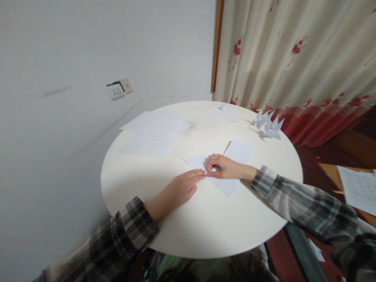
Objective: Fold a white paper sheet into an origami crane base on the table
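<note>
A folded sheet of white paper lies on the round white table, its pointed corners reaching left and toward me. My right hand rests over it, thumb and forefinger pinching the paper's edge. Fingertips of my left hand press on the same edge, right beside the right thumb; its fingers are held together and lie nearly flat. Part of the paper is covered by my right hand. Just behind it lies another white paper piece, partly hidden by the right wrist.
Loose white sheets overlap at the table's back left. Folded paper cranes stand at the right rim. A small folded paper piece sits on a sheet at the back. A wall and a curtain border the table.
</note>
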`<state>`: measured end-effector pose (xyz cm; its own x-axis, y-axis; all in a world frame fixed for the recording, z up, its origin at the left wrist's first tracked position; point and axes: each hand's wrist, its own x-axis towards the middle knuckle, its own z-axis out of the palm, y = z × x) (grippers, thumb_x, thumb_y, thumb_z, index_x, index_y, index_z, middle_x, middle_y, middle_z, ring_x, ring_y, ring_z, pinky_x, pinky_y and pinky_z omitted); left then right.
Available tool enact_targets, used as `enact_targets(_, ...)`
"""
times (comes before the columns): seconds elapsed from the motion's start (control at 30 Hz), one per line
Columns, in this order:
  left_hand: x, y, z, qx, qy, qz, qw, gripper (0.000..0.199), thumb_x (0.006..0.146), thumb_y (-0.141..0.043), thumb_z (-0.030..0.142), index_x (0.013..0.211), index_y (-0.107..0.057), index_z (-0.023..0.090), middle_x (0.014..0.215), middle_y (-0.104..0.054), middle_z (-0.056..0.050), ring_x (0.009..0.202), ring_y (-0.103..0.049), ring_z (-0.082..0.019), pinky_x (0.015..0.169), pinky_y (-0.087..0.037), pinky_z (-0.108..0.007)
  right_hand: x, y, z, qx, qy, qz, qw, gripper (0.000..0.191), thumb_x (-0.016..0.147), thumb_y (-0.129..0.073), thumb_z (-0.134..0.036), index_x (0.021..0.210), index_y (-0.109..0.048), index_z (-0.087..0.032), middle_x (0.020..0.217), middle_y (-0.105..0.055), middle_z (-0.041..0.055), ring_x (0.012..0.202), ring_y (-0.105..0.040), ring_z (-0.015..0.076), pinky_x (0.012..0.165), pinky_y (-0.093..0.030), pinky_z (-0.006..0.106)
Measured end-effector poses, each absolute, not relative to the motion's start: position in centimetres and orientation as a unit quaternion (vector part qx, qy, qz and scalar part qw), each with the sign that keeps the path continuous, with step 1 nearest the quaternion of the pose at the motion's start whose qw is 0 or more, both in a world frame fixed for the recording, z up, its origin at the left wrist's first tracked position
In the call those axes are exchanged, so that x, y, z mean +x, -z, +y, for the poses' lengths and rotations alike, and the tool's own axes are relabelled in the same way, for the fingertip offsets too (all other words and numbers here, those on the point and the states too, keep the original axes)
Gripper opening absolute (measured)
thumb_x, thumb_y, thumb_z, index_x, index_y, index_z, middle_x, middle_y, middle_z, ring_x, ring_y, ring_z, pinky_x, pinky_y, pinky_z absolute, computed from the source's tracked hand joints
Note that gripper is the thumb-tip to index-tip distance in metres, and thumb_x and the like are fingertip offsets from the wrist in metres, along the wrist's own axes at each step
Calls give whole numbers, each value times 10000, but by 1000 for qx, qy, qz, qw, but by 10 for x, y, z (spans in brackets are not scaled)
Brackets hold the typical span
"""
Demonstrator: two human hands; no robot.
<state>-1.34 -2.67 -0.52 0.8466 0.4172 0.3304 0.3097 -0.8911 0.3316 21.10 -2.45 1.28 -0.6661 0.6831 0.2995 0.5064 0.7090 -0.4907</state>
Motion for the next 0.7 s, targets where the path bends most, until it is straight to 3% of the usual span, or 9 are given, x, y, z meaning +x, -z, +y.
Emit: enact_targets(0.7, -16, 8, -25, 964, -179, 173, 97, 508, 757, -341, -25, 1216, -487, 135, 1263, -516, -88, 1204, -445, -156, 1033, -384, -365, 211, -12, -24, -333, -184, -896, 230, 107, 801, -573, -225, 718, -537, -167, 715, -552, 9, 714, -495, 129, 742, -384, 275)
